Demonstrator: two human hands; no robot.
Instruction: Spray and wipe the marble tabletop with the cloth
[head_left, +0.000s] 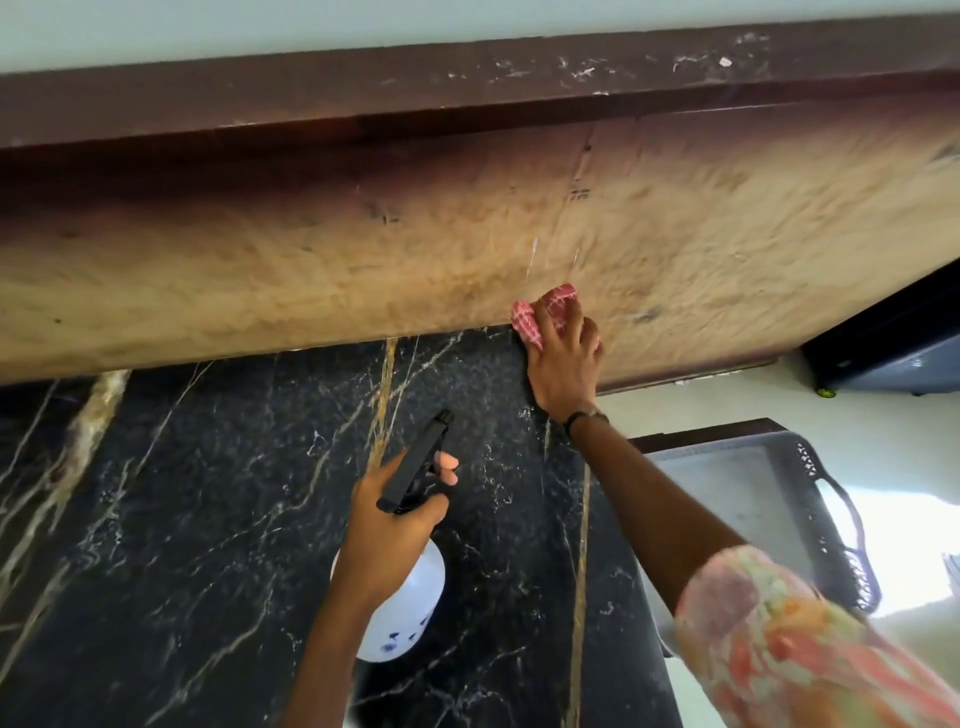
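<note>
The cloth (545, 312), bunched and pink-checked, is pressed by the right hand (563, 358) at the table (208, 519)'s far edge; firm, overlapping strokes over wetted marble are advised. Right arm is extended far. The spray bottle (405, 587) is gripped by the left hand (395, 525), fingers (447, 467) curled at the trigger, nozzle aimed far.

Single view only, head cam, wide-angle w/ edges bowed. Looks fwd and steeply down from above the person's arms onto the dark marble counter (182, 519), which fills the lower left. Close range: both forearms enter from the bottom edge, right hand (563, 364) near centre, left hand (389, 530) below it. Tan upright panel (311, 270) runs across the middle; pale wall (260, 26) along the top.
</note>
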